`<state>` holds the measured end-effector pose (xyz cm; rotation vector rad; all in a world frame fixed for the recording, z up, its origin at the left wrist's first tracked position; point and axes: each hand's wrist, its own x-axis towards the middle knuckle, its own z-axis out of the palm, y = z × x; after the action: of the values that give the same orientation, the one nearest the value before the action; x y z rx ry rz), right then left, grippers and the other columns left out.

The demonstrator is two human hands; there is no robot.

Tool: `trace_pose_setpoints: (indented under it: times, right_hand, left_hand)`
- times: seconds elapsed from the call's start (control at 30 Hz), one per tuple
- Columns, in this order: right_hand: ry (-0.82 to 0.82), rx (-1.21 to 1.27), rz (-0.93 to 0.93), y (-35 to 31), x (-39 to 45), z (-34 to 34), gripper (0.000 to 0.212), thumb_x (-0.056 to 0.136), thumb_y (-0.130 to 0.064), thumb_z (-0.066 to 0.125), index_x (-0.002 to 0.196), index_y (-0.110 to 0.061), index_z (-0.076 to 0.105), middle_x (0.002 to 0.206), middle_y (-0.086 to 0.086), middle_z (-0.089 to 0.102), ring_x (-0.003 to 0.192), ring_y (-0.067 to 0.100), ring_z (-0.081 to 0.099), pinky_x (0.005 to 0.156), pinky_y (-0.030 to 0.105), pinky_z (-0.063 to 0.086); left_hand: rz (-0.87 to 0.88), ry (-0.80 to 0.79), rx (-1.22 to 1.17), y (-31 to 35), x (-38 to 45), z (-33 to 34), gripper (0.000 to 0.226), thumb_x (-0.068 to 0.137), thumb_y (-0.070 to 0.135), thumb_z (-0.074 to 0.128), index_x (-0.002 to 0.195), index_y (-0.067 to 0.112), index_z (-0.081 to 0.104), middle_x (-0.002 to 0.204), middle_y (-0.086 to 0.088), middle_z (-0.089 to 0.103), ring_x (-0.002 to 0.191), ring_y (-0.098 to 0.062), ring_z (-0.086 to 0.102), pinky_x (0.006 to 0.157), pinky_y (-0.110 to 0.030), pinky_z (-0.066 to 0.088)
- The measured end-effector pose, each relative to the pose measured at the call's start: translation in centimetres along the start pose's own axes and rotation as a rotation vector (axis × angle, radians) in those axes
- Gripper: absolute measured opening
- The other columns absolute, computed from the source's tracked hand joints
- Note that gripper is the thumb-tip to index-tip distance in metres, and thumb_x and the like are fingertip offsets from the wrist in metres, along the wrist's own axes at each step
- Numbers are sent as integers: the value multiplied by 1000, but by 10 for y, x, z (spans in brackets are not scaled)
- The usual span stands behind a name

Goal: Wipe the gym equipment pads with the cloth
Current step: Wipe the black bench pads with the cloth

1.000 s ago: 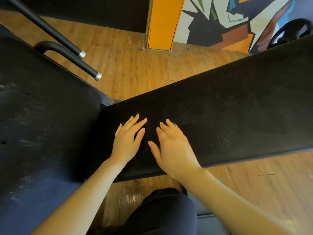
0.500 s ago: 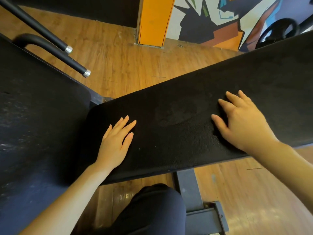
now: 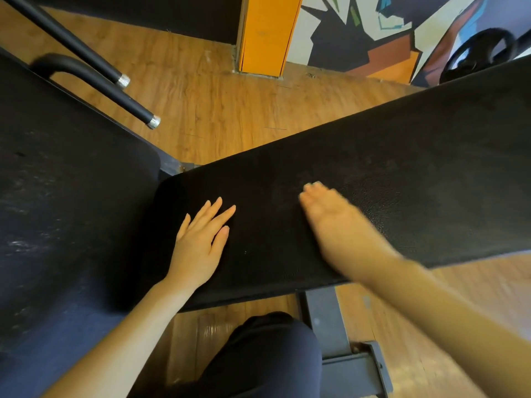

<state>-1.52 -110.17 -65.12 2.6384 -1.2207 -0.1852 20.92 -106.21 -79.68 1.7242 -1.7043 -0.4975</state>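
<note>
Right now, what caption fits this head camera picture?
Two bare hands, left hand and blurred right hand, flat on a black bench pad.

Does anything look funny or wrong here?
Yes: no cloth shows. Both bare hands, the left hand and the blurred right hand, lie flat on the black bench pad. The big pad on the left has pale scuffy streaks.

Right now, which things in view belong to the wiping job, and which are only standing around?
Part of the job:
long black pad
second pad at the left
left hand, flat on the long pad
right hand, blurred, over the long pad
No cloth is visible.

Just around:
two black bars
orange pillar
weight plate
painted wall
</note>
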Motion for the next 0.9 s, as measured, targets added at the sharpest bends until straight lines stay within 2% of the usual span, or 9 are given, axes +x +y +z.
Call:
trace_pose_setpoints:
  times: [0.07, 0.13, 0.2, 0.33, 0.53, 0.67, 0.73, 0.83, 0.9]
  right_hand:
    - [67, -84, 158, 54, -9, -13, 43, 73, 2, 56, 114, 14, 59, 116, 32, 61, 106, 48, 61, 85, 62, 47]
    - [65, -69, 308, 86, -15, -30, 45, 85, -7, 60, 126, 9, 52, 126, 27, 57, 121, 44, 52, 101, 62, 33]
    - [60, 44, 342, 85, -13, -30, 49, 89, -12, 58, 133, 6, 47, 132, 26, 53, 130, 41, 43, 109, 54, 26]
    - [55, 156, 262, 33, 1, -9, 49, 83, 9, 56, 131, 8, 50, 137, 26, 49, 135, 42, 37, 112, 47, 25]
    - [-8, 280, 59, -58, 24, 4, 60, 94, -9, 52, 148, -8, 27, 157, 9, 23, 147, 22, 13, 118, 32, 9]
    - [-154, 222, -94, -85, 32, 10, 62, 98, -11, 47, 151, -8, 15, 160, 10, 10, 148, 23, 3, 118, 33, 2]
    - [-146, 116, -98, -63, 29, 11, 63, 96, -8, 49, 150, -3, 17, 159, 15, 12, 147, 29, 6, 118, 38, 7]
    - [-14, 26, 50, -25, 20, 11, 60, 73, 8, 71, 129, 10, 50, 135, 29, 49, 129, 44, 44, 105, 50, 34]
    - [4, 90, 131, -20, 16, 17, 63, 58, 14, 79, 118, 13, 59, 120, 30, 60, 114, 46, 56, 95, 53, 39]
  left_hand:
    - [0, 1, -15, -2, -1, 0, 42, 102, 28, 38, 143, 35, 39, 156, 7, 30, 146, -9, 14, 120, -44, 9]
    - [-3, 1, -16, -2, -1, 1, 42, 102, 29, 38, 143, 35, 39, 156, 7, 30, 146, -9, 14, 121, -44, 9]
    - [0, 3, 0, -3, -1, 2, 41, 103, 35, 32, 144, 35, 38, 156, 7, 29, 147, -9, 14, 120, -43, 9]
    - [-4, -29, 27, -3, 0, 1, 54, 96, 49, 15, 145, 38, 34, 157, 9, 25, 147, -7, 9, 120, -43, 5]
    - [-110, -63, 55, -7, 9, -4, 44, 104, 38, 23, 148, 42, 27, 161, 9, 13, 148, -12, -1, 119, -47, -1]
    - [-114, -68, 61, -8, 10, -5, 46, 102, 37, 25, 148, 43, 27, 161, 9, 13, 149, -11, 0, 120, -48, 0]
    - [-116, -55, 45, -9, 10, -4, 45, 103, 36, 26, 147, 43, 28, 161, 10, 15, 149, -11, 0, 120, -48, 0]
    - [-105, -28, 24, -10, 9, -2, 43, 104, 34, 28, 146, 44, 30, 160, 10, 17, 149, -11, 2, 120, -49, 1]
    - [-106, -18, 13, -11, 10, -1, 43, 104, 33, 29, 145, 44, 31, 160, 11, 18, 148, -10, 3, 120, -49, 1]
